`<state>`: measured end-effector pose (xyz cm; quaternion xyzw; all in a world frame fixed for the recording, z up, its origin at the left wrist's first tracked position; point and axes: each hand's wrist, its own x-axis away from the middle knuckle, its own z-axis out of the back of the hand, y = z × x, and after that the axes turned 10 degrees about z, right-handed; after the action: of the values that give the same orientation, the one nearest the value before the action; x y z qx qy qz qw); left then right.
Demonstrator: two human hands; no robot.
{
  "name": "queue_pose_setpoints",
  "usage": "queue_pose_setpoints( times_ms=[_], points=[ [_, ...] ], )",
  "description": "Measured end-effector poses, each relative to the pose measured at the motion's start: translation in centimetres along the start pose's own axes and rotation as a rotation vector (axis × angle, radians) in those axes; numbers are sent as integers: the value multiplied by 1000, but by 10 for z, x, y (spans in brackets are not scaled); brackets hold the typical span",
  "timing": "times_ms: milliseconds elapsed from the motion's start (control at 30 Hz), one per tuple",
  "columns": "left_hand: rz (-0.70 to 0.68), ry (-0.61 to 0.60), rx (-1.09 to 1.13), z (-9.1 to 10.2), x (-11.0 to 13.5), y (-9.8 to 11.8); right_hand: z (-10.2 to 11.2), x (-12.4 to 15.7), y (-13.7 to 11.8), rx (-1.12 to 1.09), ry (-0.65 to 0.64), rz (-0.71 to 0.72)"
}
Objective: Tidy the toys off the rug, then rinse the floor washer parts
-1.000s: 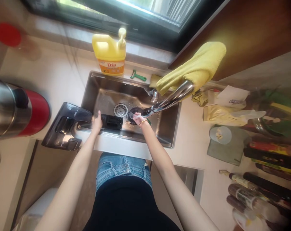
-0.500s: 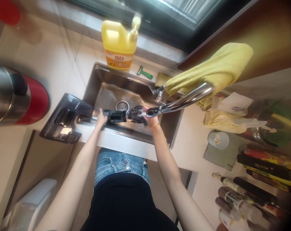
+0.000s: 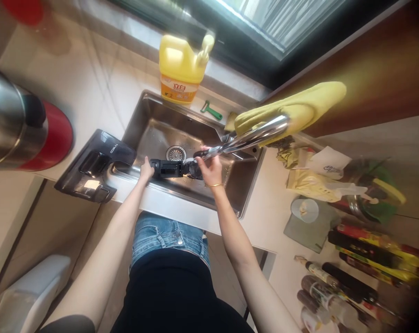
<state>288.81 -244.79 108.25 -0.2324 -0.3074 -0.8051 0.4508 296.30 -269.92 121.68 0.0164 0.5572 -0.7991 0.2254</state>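
My left hand (image 3: 147, 170) is closed on the left end of a black plastic part (image 3: 171, 168), long and with a rectangular opening, held low over the steel sink (image 3: 164, 132). Its right end, dark and wet-looking, is partly covered by my right hand (image 3: 211, 170). That hand pinches the dark-tipped head of the chrome faucet (image 3: 254, 136), thumb on the near side and fingers behind. Water runs from the faucet tip onto the black part. The drain (image 3: 175, 154) lies just beyond. A yellow cloth (image 3: 299, 106) drapes over the faucet's neck.
A glossy dark Tineco unit (image 3: 95, 162) rests on the counter at the sink's left edge, near a red and steel kettle (image 3: 39, 127). Behind the sink are a yellow detergent jug (image 3: 180, 69) and a green peeler (image 3: 212, 111). Several bottles (image 3: 334, 286) crowd the right.
My right hand has shifted from behind the faucet head to a grip on it. The faucet head has moved left over the black part. My left hand keeps its hold.
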Motion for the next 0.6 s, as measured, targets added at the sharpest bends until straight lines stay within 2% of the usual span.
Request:
queue_pose_setpoints(
  times_ms=[133, 233, 400, 600],
  points=[
    [2, -4, 3, 0, 0, 0, -30, 3, 35, 122, -170, -123],
    [4, -11, 2, -1, -2, -2, -41, -5, 47, 181, -235, -147],
    [23, -23, 0, -7, -6, -4, -39, -21, 47, 238, -295, -138],
    [30, -12, -7, -11, -7, -1, -31, -18, 42, 277, -323, -144]
  ],
)
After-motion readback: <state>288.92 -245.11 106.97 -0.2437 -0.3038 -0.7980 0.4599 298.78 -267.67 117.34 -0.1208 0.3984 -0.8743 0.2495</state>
